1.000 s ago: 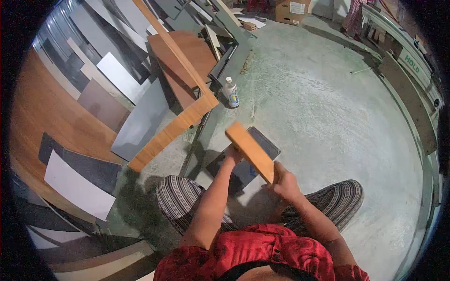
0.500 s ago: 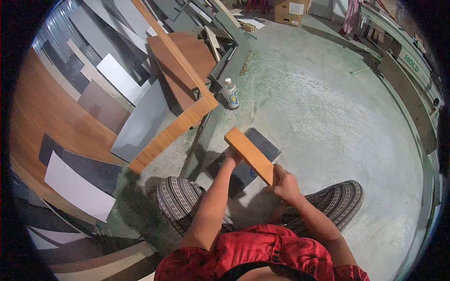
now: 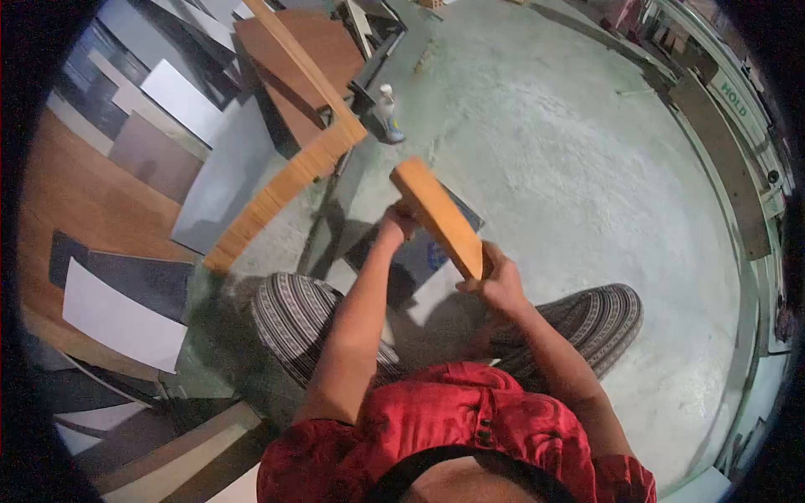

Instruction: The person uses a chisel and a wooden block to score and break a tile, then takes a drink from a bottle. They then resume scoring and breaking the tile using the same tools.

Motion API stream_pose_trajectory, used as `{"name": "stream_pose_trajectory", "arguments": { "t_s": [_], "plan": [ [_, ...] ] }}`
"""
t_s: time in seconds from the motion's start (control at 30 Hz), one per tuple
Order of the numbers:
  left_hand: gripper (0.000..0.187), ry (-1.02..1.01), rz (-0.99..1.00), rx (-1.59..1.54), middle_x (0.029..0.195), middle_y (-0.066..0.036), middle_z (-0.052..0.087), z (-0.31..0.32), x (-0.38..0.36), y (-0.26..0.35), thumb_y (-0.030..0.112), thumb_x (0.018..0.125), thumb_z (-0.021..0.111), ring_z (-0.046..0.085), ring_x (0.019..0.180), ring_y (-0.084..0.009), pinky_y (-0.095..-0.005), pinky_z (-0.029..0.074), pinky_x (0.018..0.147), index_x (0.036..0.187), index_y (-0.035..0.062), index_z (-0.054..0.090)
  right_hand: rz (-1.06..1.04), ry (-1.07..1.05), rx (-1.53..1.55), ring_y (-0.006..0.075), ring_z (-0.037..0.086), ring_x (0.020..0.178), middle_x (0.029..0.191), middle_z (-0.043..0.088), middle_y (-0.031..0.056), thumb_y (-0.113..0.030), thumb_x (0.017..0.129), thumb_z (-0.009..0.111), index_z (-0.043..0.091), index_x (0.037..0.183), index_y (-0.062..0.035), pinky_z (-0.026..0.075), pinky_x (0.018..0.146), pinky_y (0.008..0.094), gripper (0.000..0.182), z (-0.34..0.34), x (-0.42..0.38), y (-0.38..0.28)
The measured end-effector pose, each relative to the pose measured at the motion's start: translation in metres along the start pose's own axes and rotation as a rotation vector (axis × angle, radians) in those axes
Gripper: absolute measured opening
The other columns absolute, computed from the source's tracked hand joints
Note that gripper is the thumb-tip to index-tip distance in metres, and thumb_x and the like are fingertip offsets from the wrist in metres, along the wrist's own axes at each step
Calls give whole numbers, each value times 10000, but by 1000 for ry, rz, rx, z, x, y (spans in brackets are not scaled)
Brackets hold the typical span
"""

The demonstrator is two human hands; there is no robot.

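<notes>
A short wood-coloured board (image 3: 438, 214) is held at a slant in front of me, above a dark flat piece (image 3: 402, 270) on the floor. My right hand (image 3: 496, 281) grips its near end, thumb along the edge. My left hand (image 3: 400, 225) is at the board's left side toward the far end; its fingers are partly hidden beneath the board, and they appear closed on it. A blue mark shows on the dark piece under the board.
A plastic bottle (image 3: 388, 115) stands on the floor ahead, beside an L-shaped wooden strip (image 3: 285, 197). Many loose panels, including a white one (image 3: 126, 314), lie at the left. A long rail marked with green letters (image 3: 733, 99) runs along the right.
The board has tilted, showing more of its side edge, and both hands have shifted up in view with it. The whole view has moved, with the surroundings sliding left and up.
</notes>
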State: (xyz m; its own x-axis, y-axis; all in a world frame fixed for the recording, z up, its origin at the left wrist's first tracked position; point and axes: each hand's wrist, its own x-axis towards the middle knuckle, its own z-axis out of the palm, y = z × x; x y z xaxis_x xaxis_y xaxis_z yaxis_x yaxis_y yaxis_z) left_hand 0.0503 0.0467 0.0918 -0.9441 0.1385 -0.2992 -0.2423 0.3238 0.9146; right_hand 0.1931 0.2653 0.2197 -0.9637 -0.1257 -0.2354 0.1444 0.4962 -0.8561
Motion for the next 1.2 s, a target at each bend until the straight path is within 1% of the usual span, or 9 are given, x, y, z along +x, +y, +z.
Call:
{"name": "stream_pose_trajectory", "arguments": {
  "t_s": [0.03,0.5,0.57,0.63,0.77,0.9,1.0,1.03,1.2],
  "plan": [
    [75,14,-87,-850,729,-53,616,-1,-7,11,-6,816,536,612,565,-157,-284,405,383,853,51,567,5,40,187,218,554,997,1080,573,141,-66,555,758,413,1236,36,427,865,321,770,-1,-2,-4],
    [402,45,43,-24,1073,-130,618,8,40,-48,323,818,564,575,1008,-277,-377,458,812,1083,21,556,45,20,-97,238,590,932,1024,609,168,-153,558,778,412,1237,17,449,815,315,790,-6,-7,-17],
    [435,109,491,954,1048,-120,622,6,37,-35,371,798,579,583,976,-267,-369,463,800,1064,27,561,-35,19,-37,230,584,944,1026,601,151,-129,563,769,412,1235,19,453,810,323,775,-2,-8,-12],
    [435,-31,170,-98,1017,-103,622,4,20,-31,380,763,614,591,938,-235,-369,472,775,1022,33,576,-165,109,274,261,592,984,1064,595,195,-151,593,768,415,1213,13,457,838,337,732,3,-8,-8],
    [424,-60,276,375,1108,-64,592,-4,-19,37,334,772,598,571,993,-170,-342,466,817,1099,71,540,-51,66,225,180,523,977,1043,547,105,-54,584,736,411,1210,14,424,840,305,708,-2,-13,-33],
    [382,-59,456,572,1245,-66,521,25,76,-93,229,865,430,461,1170,-161,-345,364,990,1217,91,483,-30,-15,-262,196,528,969,1011,560,98,-74,574,751,423,1195,11,409,858,297,707,3,-2,0],
    [355,176,752,880,1077,-80,618,16,56,-62,271,793,566,558,1026,-211,-362,406,916,1082,65,578,-118,50,175,202,529,974,1015,561,102,-84,568,753,423,1193,13,402,865,293,713,6,-8,-6],
    [300,87,528,133,920,-87,651,11,33,-43,217,682,686,594,869,-189,-356,444,784,936,70,625,-123,34,174,202,529,974,1015,561,102,-84,568,753,423,1193,13,402,865,293,713,6,-10,-14],
    [238,227,473,279,873,-93,650,9,2,-2,170,664,679,595,814,-188,-354,454,701,865,57,622,-124,103,194,202,536,944,1010,568,108,-85,579,745,437,1161,18,418,832,296,667,5,-9,-28]
  ]
}}
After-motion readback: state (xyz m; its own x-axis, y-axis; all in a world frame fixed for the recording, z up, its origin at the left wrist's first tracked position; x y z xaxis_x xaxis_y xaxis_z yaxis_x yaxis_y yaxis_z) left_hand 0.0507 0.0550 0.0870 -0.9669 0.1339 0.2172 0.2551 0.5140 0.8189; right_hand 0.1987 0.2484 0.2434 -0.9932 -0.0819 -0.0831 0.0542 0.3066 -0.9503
